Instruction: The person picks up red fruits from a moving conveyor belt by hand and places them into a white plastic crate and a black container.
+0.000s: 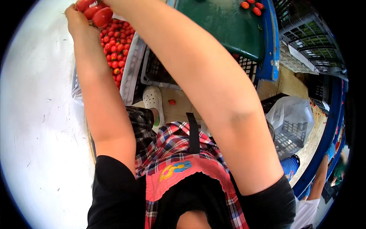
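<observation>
Tomatoes (102, 17) in outstretched left hand (77, 22)

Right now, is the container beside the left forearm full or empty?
Not empty: small red tomatoes cover the visible inside of the container. Whether full: cannot tell.

The top edge cuts the right hand out of sight and clips the left hand (79, 22) and the large tomatoes (101, 17) touching it. Just below, the left forearm (100, 76) hides some small tomatoes (116, 47); well right of both hands, a person (337, 172) is blurred.
</observation>
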`<state>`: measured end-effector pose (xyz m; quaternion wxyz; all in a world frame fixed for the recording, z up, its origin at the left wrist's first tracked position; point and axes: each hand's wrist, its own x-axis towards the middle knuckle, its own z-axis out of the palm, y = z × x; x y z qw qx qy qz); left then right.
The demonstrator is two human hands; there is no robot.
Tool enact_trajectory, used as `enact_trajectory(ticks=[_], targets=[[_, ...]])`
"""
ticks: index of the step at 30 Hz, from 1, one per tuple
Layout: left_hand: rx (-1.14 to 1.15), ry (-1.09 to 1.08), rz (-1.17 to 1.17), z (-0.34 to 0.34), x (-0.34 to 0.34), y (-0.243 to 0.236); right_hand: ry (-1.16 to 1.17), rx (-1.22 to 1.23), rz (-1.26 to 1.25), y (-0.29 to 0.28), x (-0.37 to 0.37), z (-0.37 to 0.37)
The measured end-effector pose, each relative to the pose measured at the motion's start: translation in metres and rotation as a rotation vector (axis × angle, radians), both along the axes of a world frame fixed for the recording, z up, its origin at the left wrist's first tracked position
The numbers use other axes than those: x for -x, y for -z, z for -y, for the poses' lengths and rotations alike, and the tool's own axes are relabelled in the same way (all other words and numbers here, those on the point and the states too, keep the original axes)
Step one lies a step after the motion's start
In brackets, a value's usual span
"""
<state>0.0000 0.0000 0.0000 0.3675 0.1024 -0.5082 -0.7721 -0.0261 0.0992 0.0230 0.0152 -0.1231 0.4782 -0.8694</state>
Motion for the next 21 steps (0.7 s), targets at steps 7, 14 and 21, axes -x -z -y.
enact_trajectory(ticks=[7, 14, 21], targets=[[0.544, 0.844, 0.503, -0.085, -0.211, 0.079, 0.065, -0.885, -0.122, 0.063, -0.139, -0.221], [1.599, 1.227, 1.291, -0.163, -0.253, 0.356, 0.296, -1.147, 0.131, 0.084, -0.202, -0.273], [1.836, 1.609, 1.211, -0.145, -0.232, 0.463, 0.419, -1.543, -0.027, 0.071, -0.193, -0.286]])
